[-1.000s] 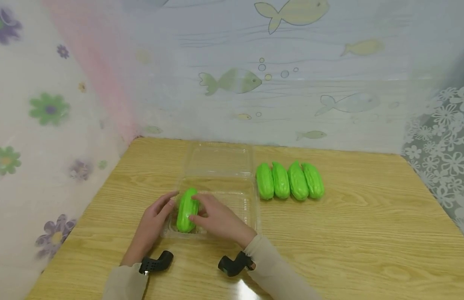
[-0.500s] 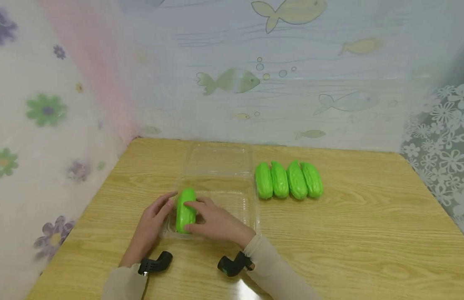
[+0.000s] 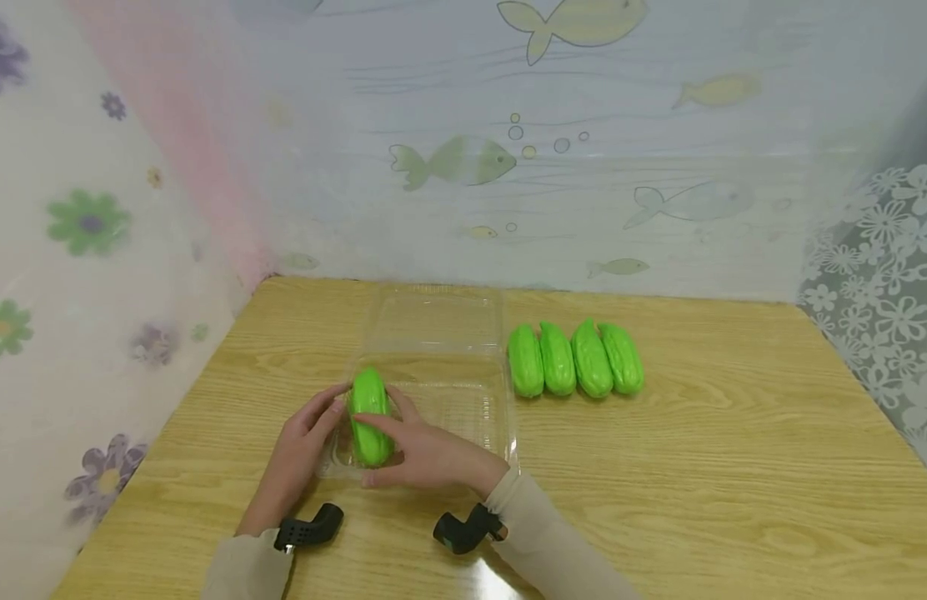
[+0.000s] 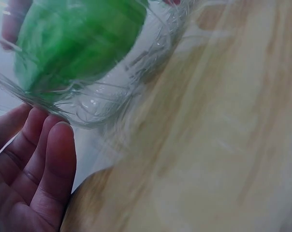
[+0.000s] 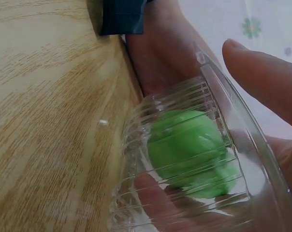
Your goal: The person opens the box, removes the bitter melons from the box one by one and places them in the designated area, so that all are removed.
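A glossy green cucumber-like vegetable (image 3: 371, 446) lies lengthwise at the left side of a clear plastic clamshell box (image 3: 422, 392), whose lid (image 3: 437, 321) is folded back. My right hand (image 3: 433, 450) reaches over it from the right. The index finger lies across its top, other fingers are beside it inside the box, and the thumb stands off near the front rim. In the right wrist view, the vegetable (image 5: 184, 145) shows through the box's ribbed wall. My left hand (image 3: 302, 437) touches the left wall from outside; in the left wrist view, its fingertips (image 4: 59, 140) meet the box's edge.
Several similar green vegetables (image 3: 557, 358) lie in a row on the wood-grain table (image 3: 696, 467), right of the box. A wall covering with fish drawings (image 3: 463, 158) hangs behind the table. Flower-patterned coverings (image 3: 88, 221) flank it. Black camera mounts (image 3: 467, 529) sit on both wrists.
The green vegetable has shifted slightly left against the box's left side. My right thumb has slid off it toward the front rim. The left hand has stayed at the box's left wall.
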{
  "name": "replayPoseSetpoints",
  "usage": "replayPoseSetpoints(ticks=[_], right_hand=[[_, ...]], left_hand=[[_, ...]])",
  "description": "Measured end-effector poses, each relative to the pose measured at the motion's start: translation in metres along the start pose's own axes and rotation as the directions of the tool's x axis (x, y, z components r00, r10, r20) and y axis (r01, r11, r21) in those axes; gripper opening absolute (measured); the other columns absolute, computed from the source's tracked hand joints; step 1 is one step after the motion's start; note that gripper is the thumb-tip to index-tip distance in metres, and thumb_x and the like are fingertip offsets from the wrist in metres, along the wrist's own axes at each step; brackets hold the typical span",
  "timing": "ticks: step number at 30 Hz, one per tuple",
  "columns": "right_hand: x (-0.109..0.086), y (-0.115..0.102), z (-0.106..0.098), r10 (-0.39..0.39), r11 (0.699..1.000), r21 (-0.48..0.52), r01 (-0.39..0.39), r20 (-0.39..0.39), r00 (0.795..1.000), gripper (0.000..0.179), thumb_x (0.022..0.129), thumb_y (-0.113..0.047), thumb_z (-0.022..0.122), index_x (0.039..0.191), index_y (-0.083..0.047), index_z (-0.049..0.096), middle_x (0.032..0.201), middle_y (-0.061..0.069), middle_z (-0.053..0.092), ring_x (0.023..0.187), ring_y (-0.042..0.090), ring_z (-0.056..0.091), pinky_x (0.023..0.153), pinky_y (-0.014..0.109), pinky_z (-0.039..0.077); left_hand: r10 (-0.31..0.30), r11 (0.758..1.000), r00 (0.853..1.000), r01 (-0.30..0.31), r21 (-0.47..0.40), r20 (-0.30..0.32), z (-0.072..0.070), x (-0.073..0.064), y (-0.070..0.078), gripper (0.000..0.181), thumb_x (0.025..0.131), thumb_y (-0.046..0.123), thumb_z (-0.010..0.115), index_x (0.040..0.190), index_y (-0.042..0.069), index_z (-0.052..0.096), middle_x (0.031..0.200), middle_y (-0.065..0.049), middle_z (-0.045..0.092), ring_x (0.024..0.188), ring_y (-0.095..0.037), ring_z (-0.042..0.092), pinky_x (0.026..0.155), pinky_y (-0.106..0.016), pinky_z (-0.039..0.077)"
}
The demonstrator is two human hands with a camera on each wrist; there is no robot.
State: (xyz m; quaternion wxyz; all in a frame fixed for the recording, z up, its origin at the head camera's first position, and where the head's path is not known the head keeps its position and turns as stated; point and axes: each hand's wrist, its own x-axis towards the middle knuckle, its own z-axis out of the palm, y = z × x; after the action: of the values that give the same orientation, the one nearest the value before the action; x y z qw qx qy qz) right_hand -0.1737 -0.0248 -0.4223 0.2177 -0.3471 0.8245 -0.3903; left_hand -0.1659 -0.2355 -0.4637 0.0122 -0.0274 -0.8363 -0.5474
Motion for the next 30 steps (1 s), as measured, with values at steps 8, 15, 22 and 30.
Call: replayPoseSetpoints(ticks=[8,15,22,30], right_hand=[[0.0,-0.001,0.001,-0.048,0.998,-0.044,0.046,-0.049,0.998,0.068,0.08,-0.045,0.062,0.138,-0.035,0.029,0.146,-0.003,-0.014,0.119,0.018,0.037,0.086,0.025,0.04],[0.002,0.002,0.0,-0.041,0.995,-0.1,0.025,-0.159,0.986,0.056,0.083,-0.044,0.06,0.134,-0.035,0.039,0.148,-0.003,0.001,0.105,0.013,0.047,0.079,0.025,0.043],[0.0,-0.001,-0.004,-0.004,0.993,-0.117,-0.029,-0.272,0.962,0.045,0.083,-0.041,0.061,0.125,-0.031,0.05,0.142,0.001,0.024,0.108,0.016,0.046,0.079,0.027,0.044],[-0.003,-0.008,-0.01,0.013,0.996,-0.084,-0.042,-0.328,0.944,0.036,0.082,-0.04,0.062,0.115,-0.03,0.052,0.131,-0.001,0.034,0.099,0.013,0.048,0.077,0.027,0.043]], left_hand=[[0.0,1.0,1.0,0.0,0.0,-0.002,-0.001,-0.002,0.0,0.04,0.093,0.044,0.041,0.129,0.028,0.045,0.13,-0.004,0.045,0.122,-0.022,0.036,0.098,-0.049,0.028],[0.005,1.0,1.0,-0.005,0.003,-0.008,-0.001,-0.001,0.0,0.041,0.092,0.045,0.041,0.128,0.027,0.046,0.127,-0.003,0.048,0.118,-0.018,0.04,0.097,-0.045,0.031],[0.028,1.0,1.0,-0.028,-0.013,-0.011,0.001,0.001,-0.002,0.041,0.093,0.044,0.04,0.128,0.026,0.046,0.094,-0.008,0.055,0.083,-0.02,0.053,0.078,-0.026,0.041],[0.022,1.0,1.0,-0.022,-0.007,-0.021,0.001,0.001,0.0,0.039,0.093,0.043,0.04,0.127,0.027,0.046,0.091,-0.006,0.055,0.081,-0.018,0.053,0.077,-0.023,0.041]])
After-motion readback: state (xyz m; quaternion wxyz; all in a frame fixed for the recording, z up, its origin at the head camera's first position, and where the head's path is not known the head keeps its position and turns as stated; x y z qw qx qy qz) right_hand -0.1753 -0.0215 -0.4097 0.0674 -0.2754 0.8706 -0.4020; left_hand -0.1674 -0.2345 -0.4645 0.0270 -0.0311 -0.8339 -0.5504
